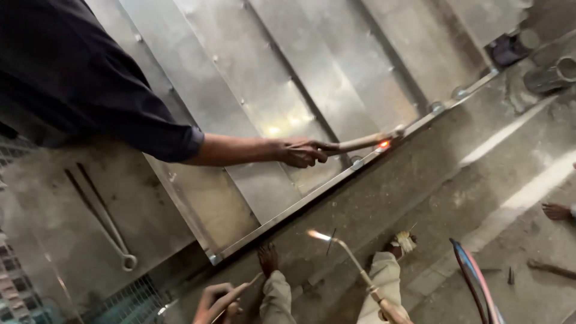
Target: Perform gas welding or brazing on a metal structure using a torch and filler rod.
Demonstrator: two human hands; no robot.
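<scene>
The right hand (393,312) grips the lit torch (354,267) and the left hand (217,303) pinches a thin rod (249,283), both near, so a stray swing of the flame (318,235) could burn the bare foot (268,258) (or the co-worker's hand (303,152) by the far glowing spot (384,144)).
</scene>
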